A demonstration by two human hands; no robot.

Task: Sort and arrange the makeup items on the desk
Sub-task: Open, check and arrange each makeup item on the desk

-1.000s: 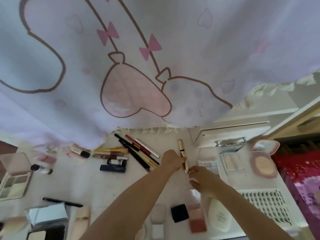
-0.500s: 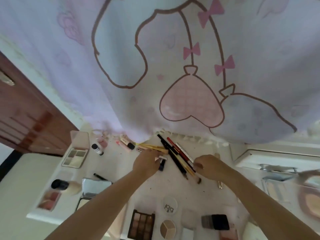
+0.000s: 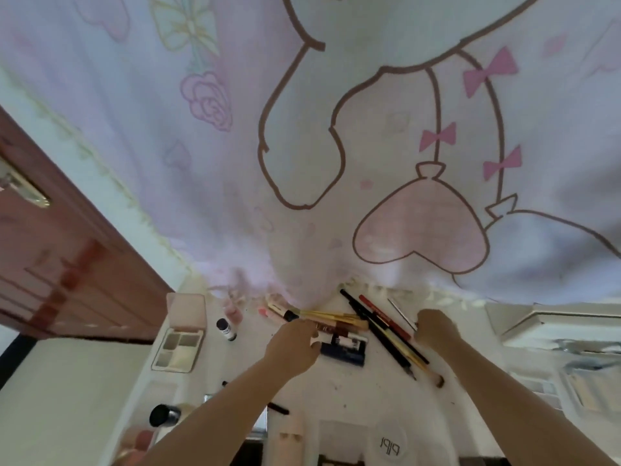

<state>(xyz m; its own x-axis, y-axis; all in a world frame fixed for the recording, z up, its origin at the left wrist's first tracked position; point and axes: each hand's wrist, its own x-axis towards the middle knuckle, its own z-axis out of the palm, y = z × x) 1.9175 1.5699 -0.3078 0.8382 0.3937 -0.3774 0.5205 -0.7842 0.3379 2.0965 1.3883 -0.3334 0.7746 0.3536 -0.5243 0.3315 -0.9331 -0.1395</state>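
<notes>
At the far edge of the desk [image 3: 336, 395], my left hand [image 3: 294, 346] pinches a small white-tipped tube [image 3: 346, 338] lying crosswise; my right hand [image 3: 433, 327] (fingers curled) seems to grip a thin silver pencil [image 3: 401, 312] — slanting like the fanned pencils [image 3: 386, 331] between.

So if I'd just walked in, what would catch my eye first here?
Probably the big pale curtain with its pink heart and cartoon outlines, hanging over the desk's far edge. Below it, pencils and brushes lie fanned out between the left hand and the right hand. An open eyeshadow palette sits to the left.
</notes>
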